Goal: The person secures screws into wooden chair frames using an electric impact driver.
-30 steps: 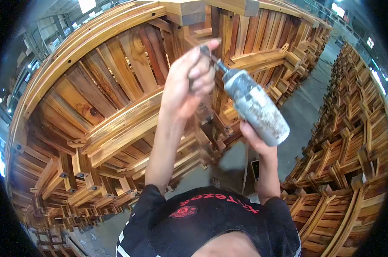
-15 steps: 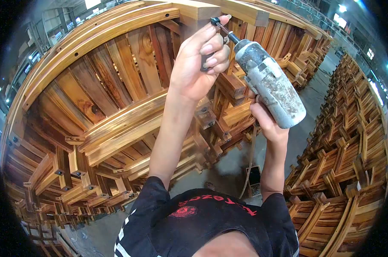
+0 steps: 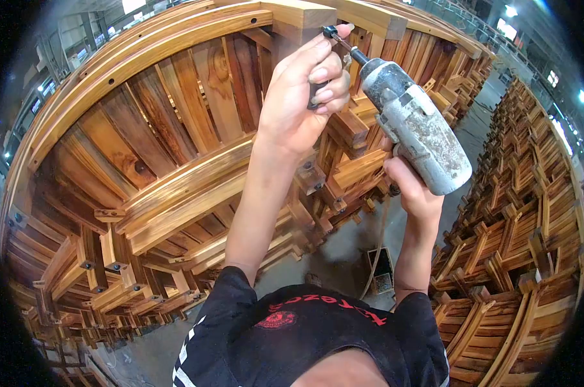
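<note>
A worn grey power driver [image 3: 423, 129] is gripped by my right hand [image 3: 411, 184], its body slanting up and to the left. From its nose a thin bit runs to a small black bolt head [image 3: 330, 31] at the end of a wooden beam [image 3: 301, 19]. My left hand [image 3: 308, 87] is raised beside that beam, with thumb and index finger at the black piece. The other fingers of this hand curl round a dark object [image 3: 318, 95], mostly hidden.
Slatted wooden panels [image 3: 147, 122] with bolted frames fill the left. Another long row of wooden frames [image 3: 511, 258] runs down the right. On the floor below stands a dark box [image 3: 380, 263], with a hose [image 3: 377, 245] hanging near it.
The driver and my right hand have moved slightly right. My left hand has shifted slightly right too, and both hands keep their hold.
</note>
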`<act>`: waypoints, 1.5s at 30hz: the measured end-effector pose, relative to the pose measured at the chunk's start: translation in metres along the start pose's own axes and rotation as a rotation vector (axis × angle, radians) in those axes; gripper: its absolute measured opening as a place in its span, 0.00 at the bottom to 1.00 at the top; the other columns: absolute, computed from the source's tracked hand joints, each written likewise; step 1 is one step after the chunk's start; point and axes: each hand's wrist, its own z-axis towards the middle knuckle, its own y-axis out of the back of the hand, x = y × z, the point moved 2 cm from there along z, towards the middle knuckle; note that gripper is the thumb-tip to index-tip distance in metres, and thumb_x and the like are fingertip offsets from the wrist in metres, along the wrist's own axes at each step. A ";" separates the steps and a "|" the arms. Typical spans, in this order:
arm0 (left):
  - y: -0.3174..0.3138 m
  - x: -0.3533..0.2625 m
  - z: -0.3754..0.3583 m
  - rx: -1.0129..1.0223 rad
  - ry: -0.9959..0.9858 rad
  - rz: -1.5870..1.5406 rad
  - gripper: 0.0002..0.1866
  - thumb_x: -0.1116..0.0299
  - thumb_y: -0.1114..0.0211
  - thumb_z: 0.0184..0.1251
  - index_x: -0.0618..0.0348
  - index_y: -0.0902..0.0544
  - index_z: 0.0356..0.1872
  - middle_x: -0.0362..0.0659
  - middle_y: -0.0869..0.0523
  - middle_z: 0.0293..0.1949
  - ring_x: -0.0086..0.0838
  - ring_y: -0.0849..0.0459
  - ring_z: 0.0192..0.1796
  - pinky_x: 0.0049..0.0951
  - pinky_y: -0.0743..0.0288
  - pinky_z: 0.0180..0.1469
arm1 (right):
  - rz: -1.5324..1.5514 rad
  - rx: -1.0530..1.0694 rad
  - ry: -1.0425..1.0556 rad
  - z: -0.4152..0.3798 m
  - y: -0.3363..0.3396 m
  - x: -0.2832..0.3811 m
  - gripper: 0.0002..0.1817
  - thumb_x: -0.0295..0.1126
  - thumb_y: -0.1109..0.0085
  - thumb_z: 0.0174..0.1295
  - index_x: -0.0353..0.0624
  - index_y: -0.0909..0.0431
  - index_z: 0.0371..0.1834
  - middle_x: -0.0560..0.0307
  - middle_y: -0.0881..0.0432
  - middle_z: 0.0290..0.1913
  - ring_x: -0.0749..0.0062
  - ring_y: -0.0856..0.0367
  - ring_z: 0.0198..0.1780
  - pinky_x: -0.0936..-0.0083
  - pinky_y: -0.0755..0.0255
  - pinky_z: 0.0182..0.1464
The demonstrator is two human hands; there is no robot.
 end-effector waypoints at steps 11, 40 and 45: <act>0.060 -0.013 -0.002 -0.628 -0.521 0.430 0.19 0.72 0.54 0.71 0.67 0.39 0.60 0.33 0.37 0.18 0.14 0.41 0.17 0.16 0.49 0.16 | -0.016 0.015 -0.139 0.006 0.018 0.026 0.21 0.18 0.41 0.43 0.31 0.23 0.46 0.57 0.20 0.34 0.75 0.25 0.32 0.80 0.32 0.38; 0.046 -0.003 0.024 -0.573 -0.550 0.199 0.21 0.77 0.54 0.66 0.59 0.45 0.59 0.36 0.35 0.19 0.17 0.40 0.15 0.18 0.49 0.14 | -0.291 0.043 -0.175 0.038 0.023 0.050 0.22 0.19 0.52 0.34 0.26 0.24 0.39 0.56 0.27 0.20 0.79 0.35 0.17 0.83 0.42 0.21; 0.047 -0.003 0.019 -0.573 -0.515 0.217 0.21 0.75 0.53 0.67 0.58 0.45 0.59 0.36 0.35 0.19 0.17 0.40 0.15 0.18 0.49 0.14 | -0.253 0.015 -0.157 0.038 0.016 0.051 0.23 0.18 0.52 0.35 0.26 0.24 0.41 0.56 0.25 0.23 0.79 0.35 0.18 0.83 0.42 0.21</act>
